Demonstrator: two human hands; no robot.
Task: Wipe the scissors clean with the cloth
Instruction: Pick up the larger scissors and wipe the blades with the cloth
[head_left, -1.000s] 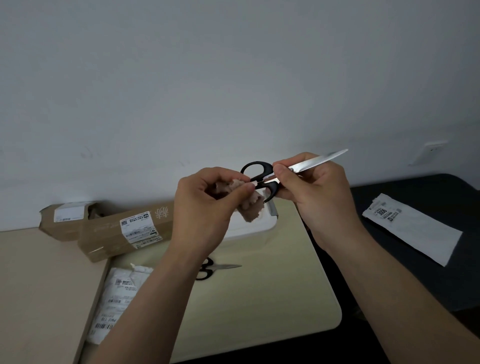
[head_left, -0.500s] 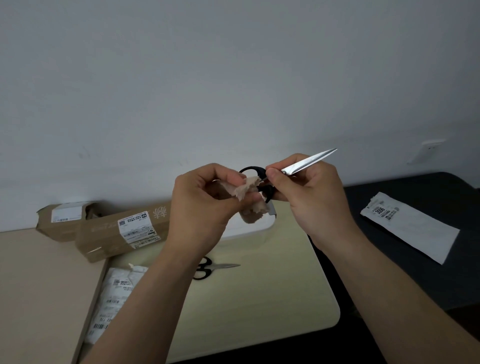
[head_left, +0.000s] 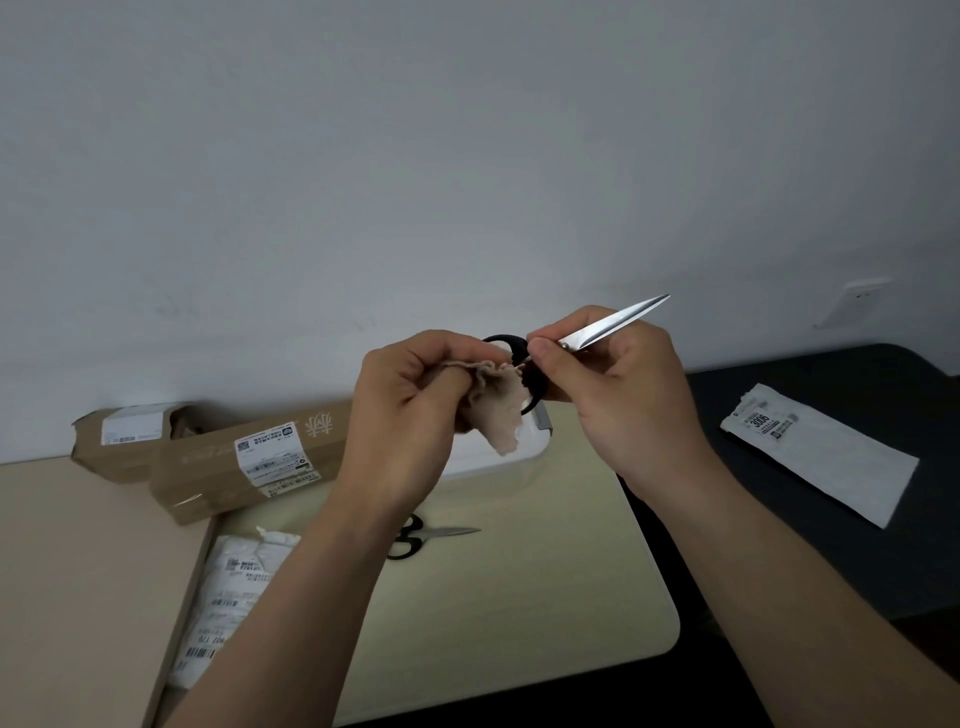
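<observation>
My right hand holds a pair of black-handled scissors in the air near the pivot, blades together and pointing up to the right. My left hand grips a small beige cloth, bunched up and pressed against the black handle loops. Most of the handles are hidden behind the cloth and my fingers. A second, smaller pair of scissors lies flat on the pale table below my left forearm.
A white plastic box stands on the table under my hands. Two brown cardboard parcels lie at the left near the wall, a white mail bag below them. Another white mail bag lies on the dark surface at right.
The cloth has shifted over the handle loops, covering more of them. The scissors have tilted a little, blade tip now lower and closer in. Both hands stay in about the same place.
</observation>
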